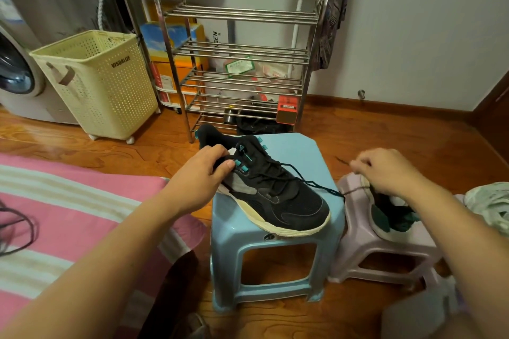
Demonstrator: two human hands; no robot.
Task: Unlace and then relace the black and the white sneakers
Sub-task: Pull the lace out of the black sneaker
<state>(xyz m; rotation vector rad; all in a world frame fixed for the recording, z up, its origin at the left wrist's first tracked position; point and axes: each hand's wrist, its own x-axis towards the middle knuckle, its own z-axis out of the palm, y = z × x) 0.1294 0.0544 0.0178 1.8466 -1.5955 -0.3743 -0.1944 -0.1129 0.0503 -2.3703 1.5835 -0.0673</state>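
A black sneaker [278, 195] with teal eyelets and a cream sole lies on a light blue stool [300, 151], toe toward me and to the right. My left hand [203, 170] grips its collar near the top eyelets. My right hand [385, 170] pinches the dark shoelace [316, 183], which runs taut from the sneaker's eyelets out to the right. A second black sneaker [391, 217] rests on a pale purple stool [355, 245], partly hidden behind my right wrist. Something whitish [490, 203] lies at the far right edge; I cannot tell whether it is a shoe.
A steel shoe rack [239, 63] stands behind the stools with a cream laundry basket [102, 85] and a washing machine [16, 74] to its left. A pink striped cloth [82, 215] with a loose dark lace [19, 231] on it lies at left. Floor is wood.
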